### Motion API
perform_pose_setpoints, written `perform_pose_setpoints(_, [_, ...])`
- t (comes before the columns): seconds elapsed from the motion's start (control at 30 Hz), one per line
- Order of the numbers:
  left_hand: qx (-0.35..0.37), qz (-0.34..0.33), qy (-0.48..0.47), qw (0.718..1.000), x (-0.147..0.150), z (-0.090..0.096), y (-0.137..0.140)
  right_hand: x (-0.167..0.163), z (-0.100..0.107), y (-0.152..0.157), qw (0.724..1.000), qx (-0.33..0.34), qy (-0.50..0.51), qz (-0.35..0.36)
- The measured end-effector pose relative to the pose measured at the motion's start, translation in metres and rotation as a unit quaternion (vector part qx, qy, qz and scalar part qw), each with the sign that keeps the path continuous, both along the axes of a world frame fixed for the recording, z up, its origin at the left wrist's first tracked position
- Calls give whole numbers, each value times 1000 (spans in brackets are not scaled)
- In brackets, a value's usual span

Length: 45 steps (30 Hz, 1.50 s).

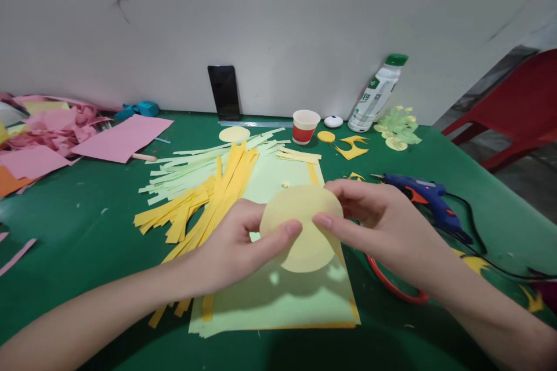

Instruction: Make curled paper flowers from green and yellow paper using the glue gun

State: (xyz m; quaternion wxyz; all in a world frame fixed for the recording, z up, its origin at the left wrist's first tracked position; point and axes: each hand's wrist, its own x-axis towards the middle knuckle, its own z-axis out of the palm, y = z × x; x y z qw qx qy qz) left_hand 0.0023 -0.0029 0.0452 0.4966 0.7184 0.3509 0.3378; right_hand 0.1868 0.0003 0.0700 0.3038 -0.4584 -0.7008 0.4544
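A pale yellow paper disc [304,237] is held up in front of me; a faint curved edge near its bottom suggests a second layer behind it. My left hand [252,237] pinches its left side, thumb on the front and fingers mostly hidden behind. On the right side, my right hand [369,208] grips it the same way. Below lies a stack of light green paper sheets [282,307]. Yellow paper strips [226,185] and light green paper strips [183,165] are piled left of the disc. Red-handled scissors [398,290], partly hidden, rest under my right wrist.
A blue glue gun [430,200] with a black cord lies at right. Along the wall stand a phone [224,93], a paper cup [305,126] and a leaning bottle [376,95]. Pink paper [124,138] is heaped at left. A red chair [513,110] stands beyond the table.
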Motion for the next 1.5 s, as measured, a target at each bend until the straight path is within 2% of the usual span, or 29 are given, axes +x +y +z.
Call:
perform_pose_setpoints(0.13, [-27, -46, 31, 998, 0, -3, 3, -1, 1, 1, 1000, 3, -22, 16])
perform_pose_setpoints(0.3, [-63, -69, 91, 991, 0, -4, 5, 4, 6, 7, 996, -2, -68, 57])
perform_pose_setpoints(0.37, [-76, -68, 95, 990, 1, -6, 6, 11, 9, 8, 994, 18, -97, 52])
perform_pose_setpoints(0.43, [-102, -51, 87, 990, 4, -12, 6, 23, 9, 7, 983, 51, -172, 28])
perform_pose_setpoints(0.5, [-133, -24, 91, 987, 7, -20, 6, 39, 2, 3, 951, 72, -302, -5])
perform_pose_setpoints(0.6, [-154, 1, 128, 980, 13, -37, 3, 66, -25, -9, 862, 83, -497, -51])
perform_pose_setpoints(0.67, [-175, -12, 147, 973, 17, -46, -1, 81, -47, -17, 840, 79, -532, -76])
perform_pose_setpoints(0.73, [-199, -41, 151, 967, 21, -54, -3, 92, -66, -24, 834, 70, -541, -89])
perform_pose_setpoints(0.87, [-218, -76, 156, 960, 24, -61, -5, 100, -83, -28, 840, 48, -530, -104])
perform_pose_setpoints(1.13, [-224, -67, 168, 958, 22, -60, -7, 91, -76, -16, 884, -34, -439, -154])
perform_pose_setpoints(1.23, [-229, -67, 165, 957, 22, -57, -8, 101, -70, -9, 925, -75, -341, -152])
perform_pose_setpoints(1.37, [-204, -64, 133, 968, 22, -50, -7, 107, -62, -9, 979, -112, -133, -106])
perform_pose_setpoints(1.43, [-182, -55, 117, 975, 20, -47, -5, 100, -60, -13, 989, -97, -27, -103])
perform_pose_setpoints(1.5, [-165, -40, 107, 980, 18, -43, -2, 88, -58, -16, 989, -75, 57, -116])
